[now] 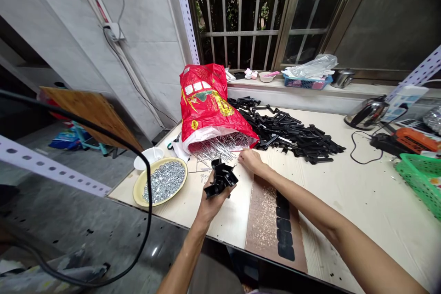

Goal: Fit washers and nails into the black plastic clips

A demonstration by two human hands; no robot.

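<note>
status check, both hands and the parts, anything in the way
Left hand holding a bunch of black pieces. Right hand near the red bag, beside spilled metal rods; grip unclear. Nothing plainly in the way.

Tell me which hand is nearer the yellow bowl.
Left. The left hand, holding black parts, is to the right of the yellow bowl; the right hand is farther right, near the open mouth of the red bag.
</note>
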